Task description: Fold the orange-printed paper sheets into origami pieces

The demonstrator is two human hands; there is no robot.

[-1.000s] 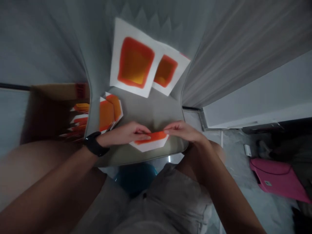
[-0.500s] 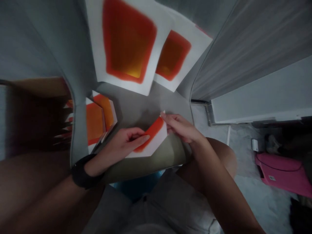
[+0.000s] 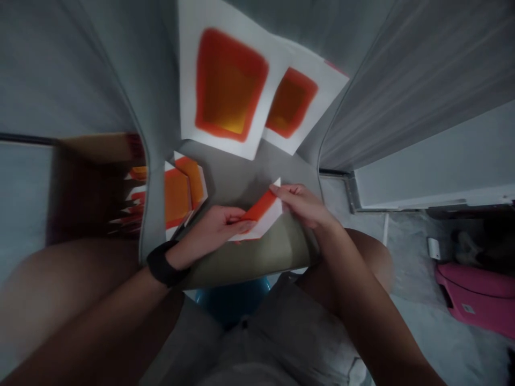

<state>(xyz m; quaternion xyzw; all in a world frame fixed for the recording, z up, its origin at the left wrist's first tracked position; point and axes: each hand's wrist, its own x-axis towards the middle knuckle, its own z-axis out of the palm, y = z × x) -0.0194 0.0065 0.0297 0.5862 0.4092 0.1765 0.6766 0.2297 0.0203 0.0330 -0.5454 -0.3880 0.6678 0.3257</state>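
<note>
My left hand (image 3: 215, 228) and my right hand (image 3: 301, 205) share a folded piece of white paper with an orange-red printed patch (image 3: 263, 208), held low over a grey-green chair seat (image 3: 237, 171). The left thumb and fingers press its near left part. At the upper right corner, my right thumb and fingers pinch the paper. Beyond the hands, a large white sheet with a red-and-orange block (image 3: 231, 83) leans on the chair back, overlapping a second such sheet (image 3: 292, 102). Left of my left hand sit two folded orange-and-white paper pieces (image 3: 177, 195).
A brown box (image 3: 94, 147) left of the chair holds several orange-and-white folded papers (image 3: 139, 195). Something blue and rounded (image 3: 233, 300) is below the seat. On the floor at right lie a pink flat object (image 3: 478, 297) and a small white item (image 3: 433, 248).
The view has swung a little, so most things appear farther right. Both hands still hold the folded paper, whose near edge now sits higher, with the left fingers lying flatter along it.
</note>
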